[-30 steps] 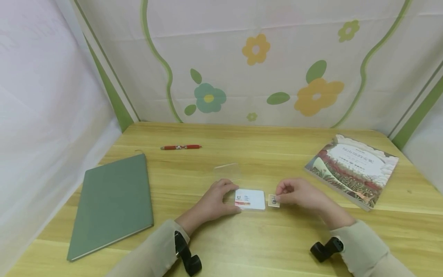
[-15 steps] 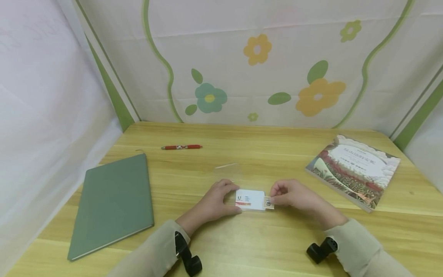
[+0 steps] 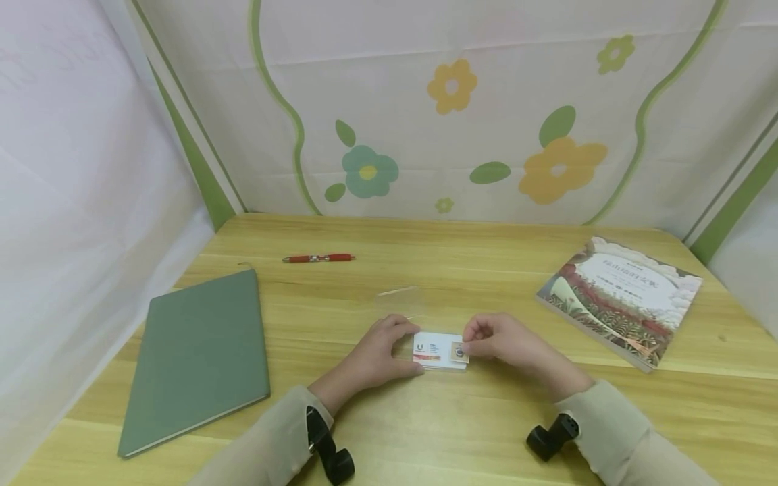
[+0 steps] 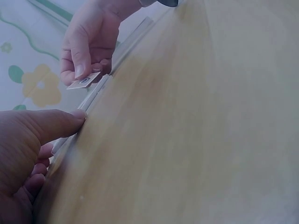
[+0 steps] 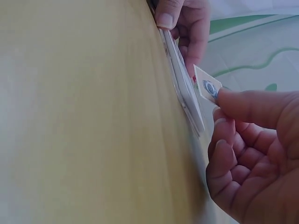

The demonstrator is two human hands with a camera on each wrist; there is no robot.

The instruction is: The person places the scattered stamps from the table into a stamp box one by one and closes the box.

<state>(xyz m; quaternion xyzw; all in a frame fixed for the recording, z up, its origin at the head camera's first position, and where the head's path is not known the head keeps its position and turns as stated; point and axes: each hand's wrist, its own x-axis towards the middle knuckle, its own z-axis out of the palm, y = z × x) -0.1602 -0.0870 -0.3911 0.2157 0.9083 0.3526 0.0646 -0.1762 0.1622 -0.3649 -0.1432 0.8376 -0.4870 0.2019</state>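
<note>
My left hand (image 3: 378,352) holds the left end of a shallow clear card case (image 5: 177,77) between thumb and fingers. White business cards (image 3: 433,345) with a logo and a red strip lie in it. Between thumb and forefinger, my right hand (image 3: 506,343) pinches a small square paper (image 3: 458,352), stamp-like, cream with a dark blue emblem. In the head view this paper overlaps the right end of the cards. From the right wrist view it is seen tilted, a little above the case. The other right fingers are curled.
A transparent plastic lid (image 3: 398,302) lies behind the left hand. A red pen (image 3: 319,258) is farther back. To the left is a green notebook (image 3: 200,358), to the right an illustrated book (image 3: 620,297). All lie on the wooden table (image 3: 425,432).
My right hand has moved left with the small square paper, from beside the case to over the right end of the cards. The left hand has stayed at the case.
</note>
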